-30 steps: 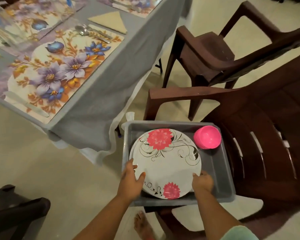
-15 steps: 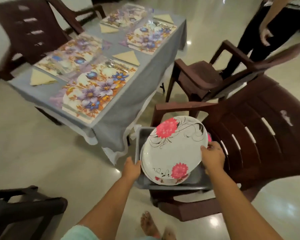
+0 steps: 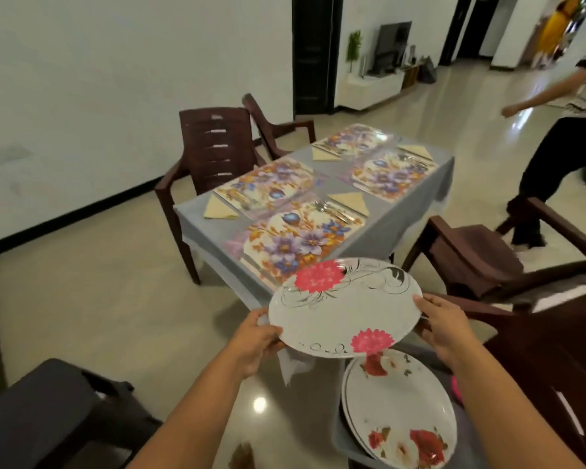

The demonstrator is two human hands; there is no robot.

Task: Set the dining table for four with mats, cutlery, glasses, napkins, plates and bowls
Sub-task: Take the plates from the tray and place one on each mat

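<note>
Between the two hands, held in the air in front of the person, is a white plate (image 3: 342, 308) printed with pink flowers and black swirls. The left hand (image 3: 256, 336) grips its near-left rim, thumb on top and fingers underneath, and the right hand (image 3: 445, 328) grips the right rim, its thumb lying on the upper face. This plate is roughly level, tilted slightly toward the camera, and its far edge overlaps the near corner of the table in the view. Just below and to the right of it, a stack of plates (image 3: 400, 409) with red and white flowers lies in a grey tub (image 3: 344, 441), and a sliver of something pink (image 3: 456, 390) shows at the stack's right side. A dark brown chair (image 3: 552, 377) stands around the tub on the right. Beyond the held plate, the tabletop (image 3: 386, 228) is covered with a grey cloth and carries four flowered mats; the nearest mat (image 3: 295, 236) has cutlery (image 3: 332, 209) along its right side. Folded yellow napkins lie beside the mats, one (image 3: 219, 208) at the left corner and another (image 3: 349, 202) to the right of the cutlery. More brown chairs stand by the table, one at its far left (image 3: 217, 154) and one to its right (image 3: 481, 258). Another person (image 3: 565, 130) in a striped top and dark trousers is at the right of the room.
</note>
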